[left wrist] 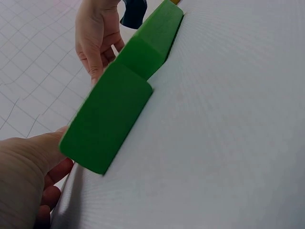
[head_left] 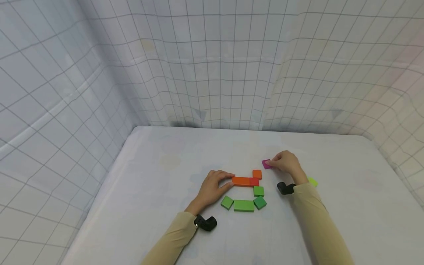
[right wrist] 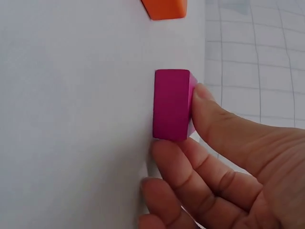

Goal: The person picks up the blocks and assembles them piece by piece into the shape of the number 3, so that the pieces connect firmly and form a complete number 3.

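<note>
Magenta block (right wrist: pixel 171 105) sits near orange cube (head_left: pixel 257 174), not touching, pinched in right hand (head_left: pixel 285 162). Left hand (head_left: pixel 211 187) pinches orange bar (head_left: pixel 240 181) at its left end. Risk: a left-hand twitch could skew adjoining red block (head_left: pixel 254 182).

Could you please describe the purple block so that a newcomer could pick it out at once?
On the white table, find the right hand. It pinches the purple block, just beyond and to the right of the small square orange block. Its colour sets it apart: no other block in view is purple.
</note>
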`<state>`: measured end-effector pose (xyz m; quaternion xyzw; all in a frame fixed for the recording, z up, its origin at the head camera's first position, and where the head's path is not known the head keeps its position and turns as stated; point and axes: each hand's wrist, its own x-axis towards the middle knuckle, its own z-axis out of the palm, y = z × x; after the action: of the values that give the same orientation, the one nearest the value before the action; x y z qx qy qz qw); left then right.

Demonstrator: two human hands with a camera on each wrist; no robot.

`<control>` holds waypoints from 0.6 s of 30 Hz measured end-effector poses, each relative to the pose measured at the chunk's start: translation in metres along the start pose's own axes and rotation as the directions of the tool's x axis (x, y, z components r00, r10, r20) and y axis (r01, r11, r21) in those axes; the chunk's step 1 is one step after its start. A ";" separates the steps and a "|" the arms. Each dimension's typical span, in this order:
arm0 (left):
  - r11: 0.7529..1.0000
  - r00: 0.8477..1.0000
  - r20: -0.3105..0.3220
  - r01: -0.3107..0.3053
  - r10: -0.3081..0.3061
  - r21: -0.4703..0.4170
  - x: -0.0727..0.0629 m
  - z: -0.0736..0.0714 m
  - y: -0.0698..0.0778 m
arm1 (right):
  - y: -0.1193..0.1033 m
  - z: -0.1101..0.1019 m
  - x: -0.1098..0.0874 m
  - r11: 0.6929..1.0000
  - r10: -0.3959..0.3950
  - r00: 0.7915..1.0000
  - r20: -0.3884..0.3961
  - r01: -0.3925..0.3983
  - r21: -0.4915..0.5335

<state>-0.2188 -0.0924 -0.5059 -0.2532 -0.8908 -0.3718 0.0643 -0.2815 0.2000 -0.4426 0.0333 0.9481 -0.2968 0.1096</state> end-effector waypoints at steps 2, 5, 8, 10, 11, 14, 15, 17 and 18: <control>1.000 1.000 0.000 -0.001 0.001 0.001 0.000 0.000 0.000 | -0.004 0.002 0.004 1.000 -0.013 1.000 0.001 0.013 0.015; 1.000 1.000 0.004 0.004 -0.004 0.003 0.000 0.000 0.000 | -0.009 0.006 0.008 0.999 -0.030 0.999 0.011 0.029 0.044; 1.000 1.000 0.005 0.007 -0.007 -0.002 0.000 0.000 0.000 | -0.011 0.011 0.013 0.995 -0.043 0.999 0.024 0.041 0.087; 1.000 1.000 0.004 0.004 -0.004 0.000 0.000 0.000 0.000 | -0.010 0.015 0.015 0.993 -0.047 0.998 0.031 0.043 0.113; 1.000 1.000 0.003 0.002 -0.002 0.001 0.001 0.000 -0.001 | -0.010 0.017 0.016 0.991 -0.050 0.998 0.034 0.045 0.123; 1.000 1.000 -0.001 -0.002 0.002 0.005 0.001 0.001 -0.001 | -0.007 0.023 0.017 0.987 -0.056 0.998 0.037 0.050 0.151; 1.000 1.000 -0.003 -0.003 0.003 0.005 0.001 0.001 -0.001 | -0.006 0.025 0.017 0.986 -0.058 0.998 0.037 0.051 0.158; 1.000 1.000 -0.004 -0.001 0.001 0.006 0.001 0.001 -0.001 | -0.005 0.027 0.016 0.982 -0.064 0.997 0.038 0.056 0.179; 1.000 1.000 -0.004 0.001 -0.001 0.006 0.001 0.001 -0.001 | -0.005 0.029 0.016 0.980 -0.070 0.997 0.038 0.061 0.188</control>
<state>-0.2203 -0.0921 -0.5073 -0.2520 -0.8918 -0.3697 0.0668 -0.2924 0.1798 -0.4667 0.0056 0.9140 -0.3885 0.1172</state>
